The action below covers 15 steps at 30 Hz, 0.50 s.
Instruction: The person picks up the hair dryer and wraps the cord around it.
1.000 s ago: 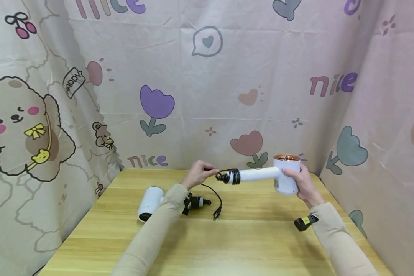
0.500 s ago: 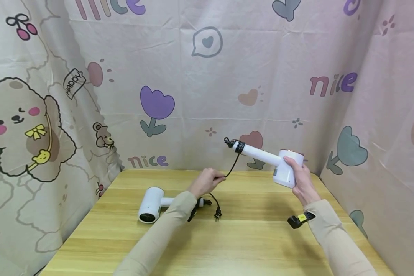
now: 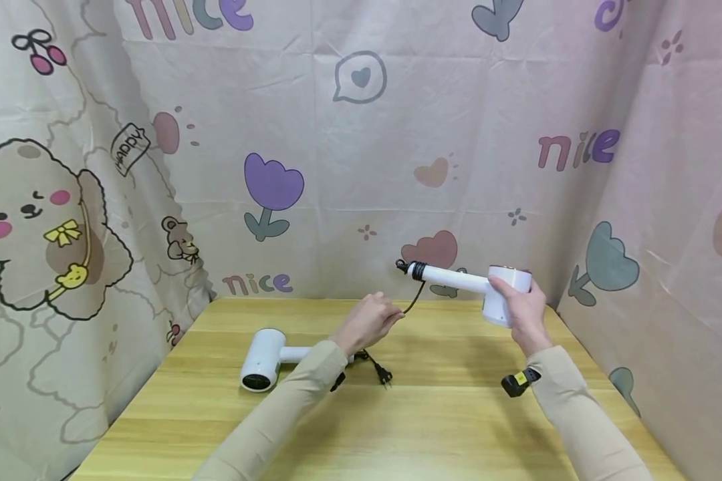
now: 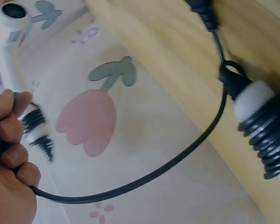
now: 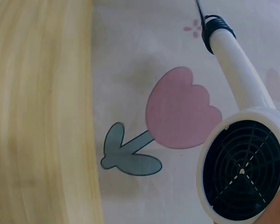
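Observation:
My right hand [image 3: 526, 310] grips a white hair dryer [image 3: 455, 278] by its round head, above the table. The handle points left, and black cord [image 3: 418, 271] is wrapped round its end. In the right wrist view, the dark round grille [image 5: 242, 170] of the head faces the camera. My left hand [image 3: 370, 322], fingers curled, holds the cord below the handle end. From that hand the cord [image 4: 144, 181] bows across the left wrist view toward the plug [image 3: 385, 377], passing the handle end of a second white hair dryer [image 3: 265, 357] lying at left, partly behind my left forearm.
The wooden table [image 3: 433, 427] stretches beneath both arms. Patterned cloth [image 3: 361, 153] hangs behind it and along both sides. A small black device with a yellow label [image 3: 519, 381] is strapped to my right wrist.
The held dryer's handle end has swung up, then dipped a little. My left hand has moved right and down from the handle tip, and cord now stretches between hand and handle.

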Available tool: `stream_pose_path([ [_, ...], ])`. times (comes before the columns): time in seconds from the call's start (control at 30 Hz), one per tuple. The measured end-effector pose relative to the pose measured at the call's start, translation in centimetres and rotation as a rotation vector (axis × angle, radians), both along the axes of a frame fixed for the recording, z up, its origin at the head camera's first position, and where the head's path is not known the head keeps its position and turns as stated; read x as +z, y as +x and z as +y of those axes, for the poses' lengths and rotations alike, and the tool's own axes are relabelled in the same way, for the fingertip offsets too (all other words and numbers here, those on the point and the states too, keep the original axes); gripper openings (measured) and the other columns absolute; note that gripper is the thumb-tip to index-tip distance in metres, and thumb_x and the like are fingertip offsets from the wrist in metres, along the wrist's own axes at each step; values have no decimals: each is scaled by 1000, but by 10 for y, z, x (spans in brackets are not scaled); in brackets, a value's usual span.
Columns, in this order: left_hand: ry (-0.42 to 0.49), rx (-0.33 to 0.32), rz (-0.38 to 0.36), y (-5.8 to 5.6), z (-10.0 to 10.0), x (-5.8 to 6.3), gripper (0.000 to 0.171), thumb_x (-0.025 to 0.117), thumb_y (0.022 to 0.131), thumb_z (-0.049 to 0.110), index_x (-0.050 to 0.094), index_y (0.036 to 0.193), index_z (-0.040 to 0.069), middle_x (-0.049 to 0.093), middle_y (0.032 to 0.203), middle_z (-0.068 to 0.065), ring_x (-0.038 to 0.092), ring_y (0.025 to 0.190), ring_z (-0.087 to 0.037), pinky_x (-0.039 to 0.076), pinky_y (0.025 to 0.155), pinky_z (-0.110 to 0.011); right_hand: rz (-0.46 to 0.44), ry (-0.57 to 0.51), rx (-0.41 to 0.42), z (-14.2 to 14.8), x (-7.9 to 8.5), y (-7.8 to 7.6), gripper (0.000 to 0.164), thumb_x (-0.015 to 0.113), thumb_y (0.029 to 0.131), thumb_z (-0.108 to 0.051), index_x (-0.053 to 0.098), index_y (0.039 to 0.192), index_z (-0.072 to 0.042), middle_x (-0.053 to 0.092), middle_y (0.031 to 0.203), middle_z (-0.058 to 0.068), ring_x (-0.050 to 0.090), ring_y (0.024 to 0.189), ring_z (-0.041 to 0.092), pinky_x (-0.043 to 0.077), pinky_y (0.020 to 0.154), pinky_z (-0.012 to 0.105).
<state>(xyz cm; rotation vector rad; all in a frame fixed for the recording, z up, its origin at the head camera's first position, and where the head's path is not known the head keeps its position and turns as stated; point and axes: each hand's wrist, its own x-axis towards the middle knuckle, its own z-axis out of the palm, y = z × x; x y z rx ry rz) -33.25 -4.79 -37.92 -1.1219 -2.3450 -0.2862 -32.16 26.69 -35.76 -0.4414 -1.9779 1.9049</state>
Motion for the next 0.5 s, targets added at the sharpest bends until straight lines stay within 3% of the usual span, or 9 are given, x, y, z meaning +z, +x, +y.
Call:
stream_pose_path([
  [0.13,37,24,31,-2,0,8,17,62,97,23,75,92,13,70,79,4,48,69,-9,36,61,-19,14,122,-21,0,-6,0,73,80,78,-48,46,132,-13,52,114,1,55,97,16,55,70,26],
  [0.37,49,64,-20,-8,-7,25,18,62,97,26,74,91,13,69,79,4,48,70,-9,38,64,-22,65,358,-34,2,-9,1,80,79,78,-51,46,137,-10,56,123,14,56,103,25,51,75,30],
  [0.5,45,88,-61,-14,-16,30,16,65,94,28,75,93,15,71,83,4,49,72,-9,41,66,-23,117,514,9,3,-4,2,77,80,77,-51,48,136,-13,59,119,16,57,99,29,49,71,32],
])
